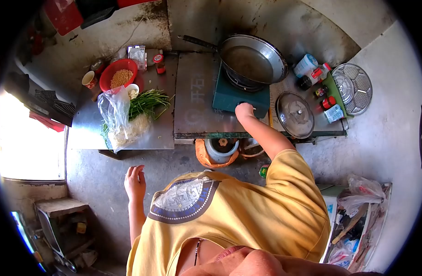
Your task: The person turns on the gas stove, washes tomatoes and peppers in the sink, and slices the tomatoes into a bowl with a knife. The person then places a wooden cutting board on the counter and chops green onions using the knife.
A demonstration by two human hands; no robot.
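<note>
- The person's right hand is at the near side of the stove, fingers drawn in narrow; whether they grip anything cannot be told.
- Their left hand hangs near left, apart from the counter, half-open with fingers loosely bent and nothing seen in it.
- The wok sits on the stove, its handle pointing far left; a shallow liquid lies inside.
- A lid is just right of the stove, near the counter's edge.
- Farther right, jars stand beside a round perforated plate.
- At left, a red bowl holds pale beans.
- Nearer lie greens and a clear bag, with a small white bowl beside them.
- A paper cup stands left of the red bowl.
</note>
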